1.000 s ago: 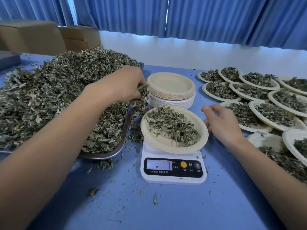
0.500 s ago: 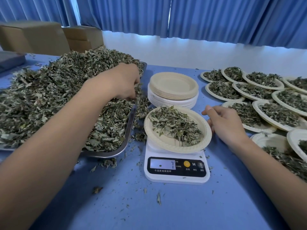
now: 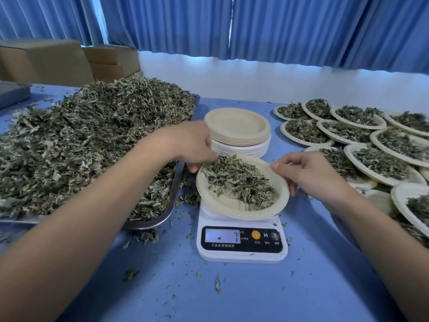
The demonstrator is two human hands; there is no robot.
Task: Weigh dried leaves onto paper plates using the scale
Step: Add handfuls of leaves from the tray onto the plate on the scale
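A white digital scale stands on the blue table, and its display reads 7. On it sits a paper plate holding a mound of dried leaves. My left hand reaches over the plate's far-left rim, its fingers curled down round a pinch of leaves. My right hand grips the plate's right rim, thumb on top and fingers underneath. A large heap of loose leaves fills a metal tray to the left.
A stack of empty paper plates stands just behind the scale. Several filled plates crowd the right side of the table. Cardboard boxes sit at the back left. Leaf crumbs are scattered round the scale.
My left hand moved right from the tray to the plate's far-left rim with a pinch of leaves. My right hand moved in from beside the plate and took hold of its right rim.
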